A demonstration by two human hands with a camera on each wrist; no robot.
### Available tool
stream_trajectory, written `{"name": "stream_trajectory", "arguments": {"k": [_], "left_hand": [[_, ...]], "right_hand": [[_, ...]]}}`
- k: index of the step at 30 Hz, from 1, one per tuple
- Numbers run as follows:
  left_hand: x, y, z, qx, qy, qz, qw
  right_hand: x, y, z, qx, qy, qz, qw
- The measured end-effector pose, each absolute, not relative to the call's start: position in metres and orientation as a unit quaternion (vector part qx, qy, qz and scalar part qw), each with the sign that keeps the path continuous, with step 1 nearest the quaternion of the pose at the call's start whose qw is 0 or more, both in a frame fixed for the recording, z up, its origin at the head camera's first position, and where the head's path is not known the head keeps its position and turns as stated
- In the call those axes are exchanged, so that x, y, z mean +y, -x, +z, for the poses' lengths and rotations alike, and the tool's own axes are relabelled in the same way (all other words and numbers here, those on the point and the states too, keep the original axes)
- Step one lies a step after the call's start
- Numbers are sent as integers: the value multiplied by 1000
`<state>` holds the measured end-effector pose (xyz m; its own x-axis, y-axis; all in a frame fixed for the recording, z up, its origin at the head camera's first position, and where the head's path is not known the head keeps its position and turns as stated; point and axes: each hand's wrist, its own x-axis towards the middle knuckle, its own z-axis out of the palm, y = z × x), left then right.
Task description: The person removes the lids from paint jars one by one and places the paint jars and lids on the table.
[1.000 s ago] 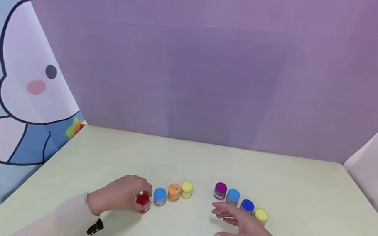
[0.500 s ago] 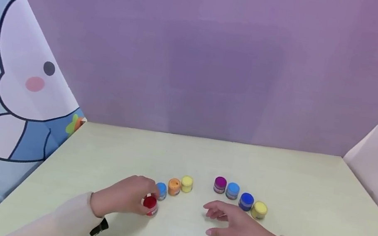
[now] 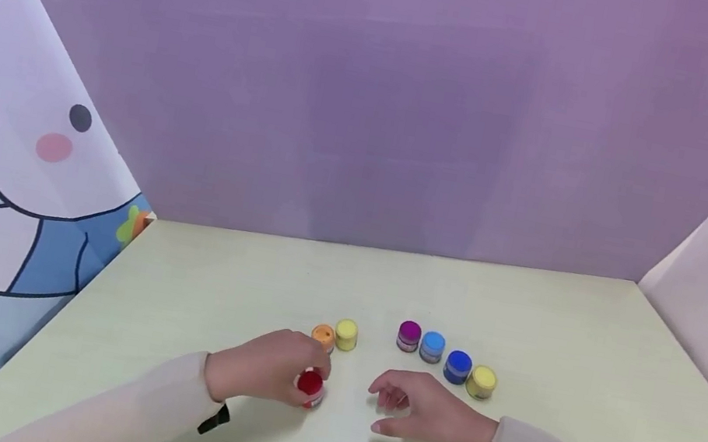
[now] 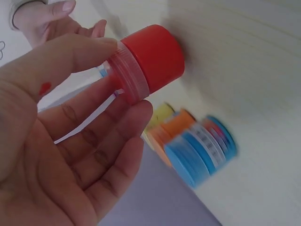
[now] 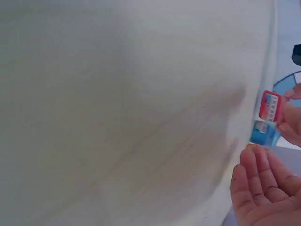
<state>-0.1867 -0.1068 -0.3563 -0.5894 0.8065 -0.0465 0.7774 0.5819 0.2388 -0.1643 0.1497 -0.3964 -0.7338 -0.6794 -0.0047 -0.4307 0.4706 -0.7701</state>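
Note:
My left hand (image 3: 274, 367) pinches a small red jar (image 3: 311, 383) between thumb and fingers, over the near middle of the table. In the left wrist view, the red jar (image 4: 155, 56) has a clear ridged band, gripped by the thumb and forefinger. Beyond that hand stand an orange jar (image 3: 323, 336) and a yellow jar (image 3: 346, 334). A light blue jar (image 4: 188, 160) shows beside them in the left wrist view, but the hand hides it from the head camera. My right hand (image 3: 427, 412) holds nothing, its fingers loosely bent, facing the red jar across a small gap.
Behind the right hand a slanting row holds a purple jar (image 3: 408, 336), a light blue jar (image 3: 432, 347), a dark blue jar (image 3: 458, 367) and a second yellow jar (image 3: 482, 383). A purple backdrop (image 3: 414, 121) borders the far edge of the pale table (image 3: 246, 265).
My left hand has carried the red jar rightward, now covering the light blue jar in the head view. The right hand has drifted left, away from the right-hand row. The camera has tilted slightly.

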Motion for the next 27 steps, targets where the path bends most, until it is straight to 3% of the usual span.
{"name": "stream_trajectory", "arguments": {"k": [9, 27], "left_hand": [[-81, 187, -357, 864, -494, 70, 66], [-43, 191, -363, 826, -550, 79, 96]], "right_hand": [[147, 171, -401, 845, 313, -401, 166], [147, 176, -405, 849, 282, -402, 196]]}}
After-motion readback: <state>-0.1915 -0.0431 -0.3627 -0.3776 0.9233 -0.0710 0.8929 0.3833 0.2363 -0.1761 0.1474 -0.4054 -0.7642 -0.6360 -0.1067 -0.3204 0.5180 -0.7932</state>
